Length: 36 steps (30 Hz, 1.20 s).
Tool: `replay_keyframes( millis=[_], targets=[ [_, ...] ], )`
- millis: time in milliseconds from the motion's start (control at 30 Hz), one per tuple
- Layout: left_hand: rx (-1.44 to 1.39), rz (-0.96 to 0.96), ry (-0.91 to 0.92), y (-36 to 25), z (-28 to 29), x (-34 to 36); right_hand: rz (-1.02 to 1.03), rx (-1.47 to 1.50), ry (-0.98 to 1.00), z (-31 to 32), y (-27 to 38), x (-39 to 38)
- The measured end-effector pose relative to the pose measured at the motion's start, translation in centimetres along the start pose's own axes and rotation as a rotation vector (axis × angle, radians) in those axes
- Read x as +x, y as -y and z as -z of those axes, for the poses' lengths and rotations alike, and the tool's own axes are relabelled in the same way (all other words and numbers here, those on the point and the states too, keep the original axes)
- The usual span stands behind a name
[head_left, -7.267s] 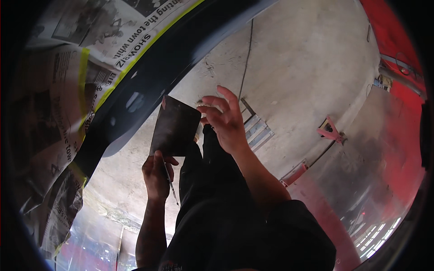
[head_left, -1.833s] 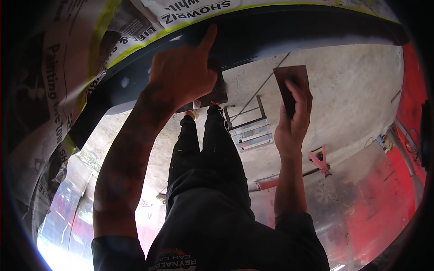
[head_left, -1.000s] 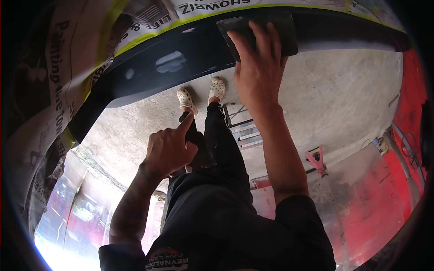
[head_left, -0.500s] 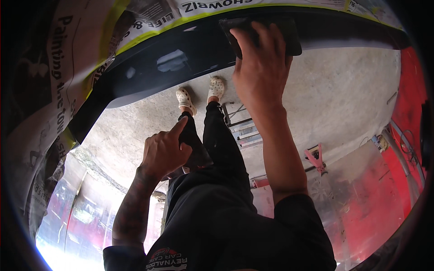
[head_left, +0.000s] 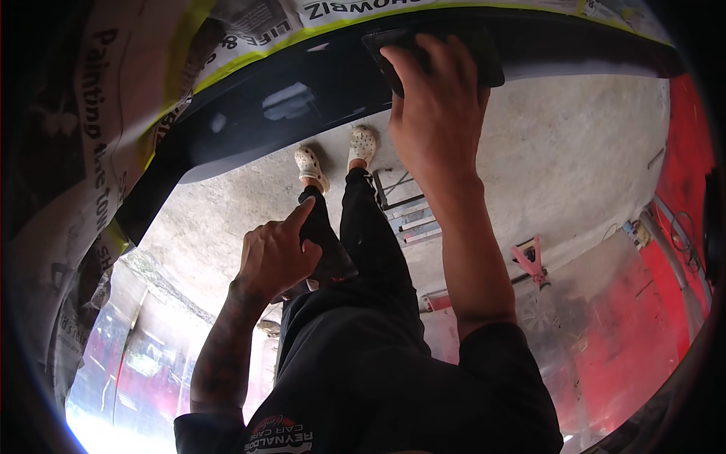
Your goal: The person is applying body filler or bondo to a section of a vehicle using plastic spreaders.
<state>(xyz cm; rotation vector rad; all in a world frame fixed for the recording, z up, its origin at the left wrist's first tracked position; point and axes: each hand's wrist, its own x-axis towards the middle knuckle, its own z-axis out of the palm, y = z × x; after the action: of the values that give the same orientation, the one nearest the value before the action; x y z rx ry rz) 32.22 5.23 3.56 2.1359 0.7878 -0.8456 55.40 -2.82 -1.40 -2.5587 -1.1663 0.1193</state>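
A long, dark, curved car panel with pale, shiny patches crosses the upper part of the head view. On its right half, my right hand presses a dark rectangular sheet, like sandpaper, against the surface. The fingers lie over the sheet with the thumb at its near left edge. Lower and to the left, away from the panel, hovers my left hand. Its index finger points forward and the other fingers curl. A dark flat piece seems held under that hand, but it blends with the black trousers.
Newspaper sheets edged with yellow-green tape mask the area beyond and left of the panel. Concrete floor lies under my shoes. A metal frame, a pink stand and a red wall are around.
My right hand and the sheet under it have shifted very slightly left along the panel. My left hand stays almost where it was.
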Motion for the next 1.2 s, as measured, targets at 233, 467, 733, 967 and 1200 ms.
replay_keyframes(
  millis=[233, 467, 733, 967, 1200],
  targets=[
    [-0.012, -0.003, -0.001, 0.7, -0.3, -0.1, 0.039, 0.060, -0.112, -1.5, -0.6, -0.4],
    [0.000, -0.006, 0.032, 0.6, -0.5, 0.1, 0.036, 0.051, -0.115, -2.9, -1.5, -1.1],
    [0.020, -0.036, -0.019, 0.9, -0.5, -0.1, 0.012, 0.054, -0.083, -0.7, -0.5, -0.5],
    [0.016, -0.049, -0.028, 1.0, -0.5, -0.2, 0.015, 0.066, -0.142, -1.8, -0.5, -0.3],
    [0.004, -0.022, 0.013, 1.0, -0.1, -0.3, 0.038, 0.029, -0.030, 0.6, -0.7, -0.9]
  ],
)
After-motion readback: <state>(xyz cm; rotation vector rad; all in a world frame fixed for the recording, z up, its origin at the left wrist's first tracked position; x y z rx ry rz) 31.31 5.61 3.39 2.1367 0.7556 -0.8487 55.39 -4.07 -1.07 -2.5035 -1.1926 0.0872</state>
